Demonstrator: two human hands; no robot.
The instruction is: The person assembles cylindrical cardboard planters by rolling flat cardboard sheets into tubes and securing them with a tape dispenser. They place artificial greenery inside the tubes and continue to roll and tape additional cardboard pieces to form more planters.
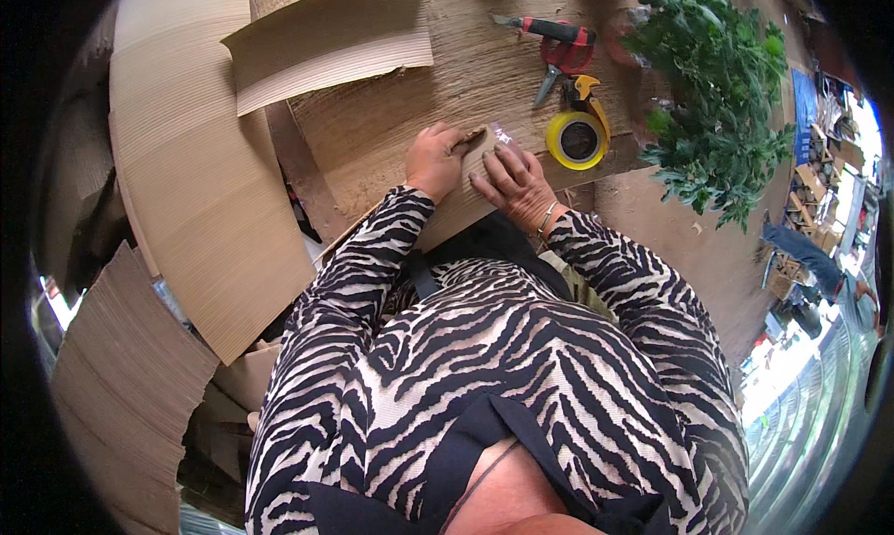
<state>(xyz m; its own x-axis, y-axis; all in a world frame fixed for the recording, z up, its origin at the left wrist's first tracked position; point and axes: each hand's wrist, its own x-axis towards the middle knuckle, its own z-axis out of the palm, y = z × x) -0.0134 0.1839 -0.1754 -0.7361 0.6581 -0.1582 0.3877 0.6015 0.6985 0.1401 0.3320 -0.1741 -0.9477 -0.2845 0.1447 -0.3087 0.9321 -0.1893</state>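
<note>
My left hand [435, 163] pinches the upper end of a brown cardboard piece [477, 160] between thumb and fingers, near the bench's front edge. On the same piece, from the right, lies my right hand [521, 189], its thumb and fingers bent a little and spread over the surface. Something clear and shiny [500, 135] shows by the right fingertips; it is too small to name. More cardboard [453, 222] extends below both hands, against my front. To the right of the hands is a yellow tape dispenser [577, 140] with a tape roll.
Red-handled scissors [560, 58] and a red-black utility knife [557, 29] lie at the bench's far side. A leafy green plant [712, 97] stands right. Large cardboard sheets [191, 153] cover the left; a curved cardboard piece [331, 46] lies at the back on the wooden bench [358, 139].
</note>
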